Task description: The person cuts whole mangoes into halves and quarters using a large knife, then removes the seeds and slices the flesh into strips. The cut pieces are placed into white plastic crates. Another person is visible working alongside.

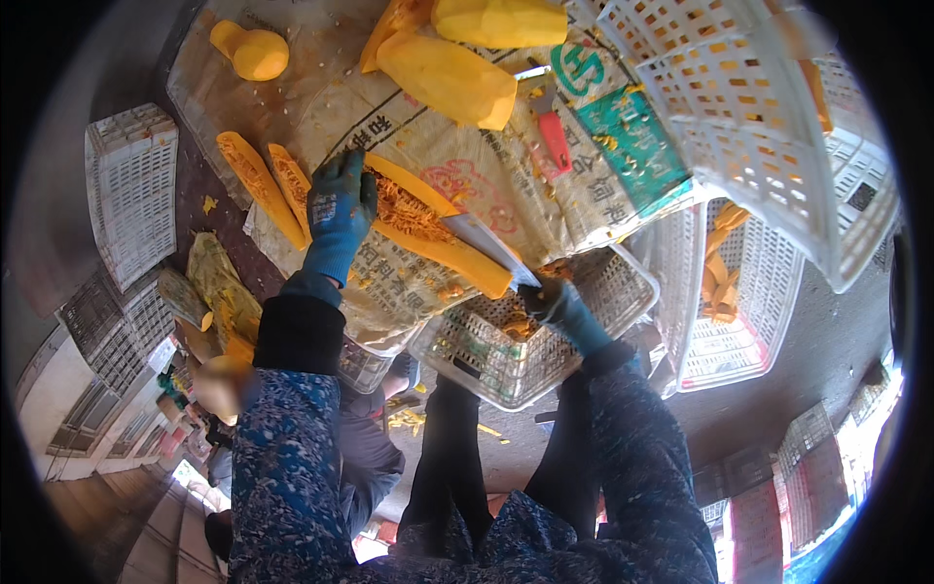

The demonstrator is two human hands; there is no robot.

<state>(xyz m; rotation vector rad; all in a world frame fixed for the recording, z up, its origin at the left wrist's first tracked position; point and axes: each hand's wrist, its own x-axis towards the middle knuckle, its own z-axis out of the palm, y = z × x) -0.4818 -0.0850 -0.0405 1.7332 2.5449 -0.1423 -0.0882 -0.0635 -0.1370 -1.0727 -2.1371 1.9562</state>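
Observation:
My left hand [339, 196], in a blue glove with a dark coating, presses on the far end of a peeled pumpkin [438, 252]. The pumpkin is split lengthwise, with stringy orange pulp between its two long sides. My right hand [558, 299], gloved too, grips the handle of a knife [490, 244]. Its broad blade lies against the pulp, near the end closest to me; how deep it goes cannot be told. Two long cut pumpkin pieces [261, 190] [290, 179], pulp showing, lie just left of my left hand.
Printed woven sacks [321, 102] cover the work surface. Whole peeled pumpkins [449, 77] and a red-handled tool [554, 139] lie on them. A plastic crate [525, 372] with pulp stands below the edge. White crates [744, 109] rise at right. Another person's leg [372, 445] is near my left.

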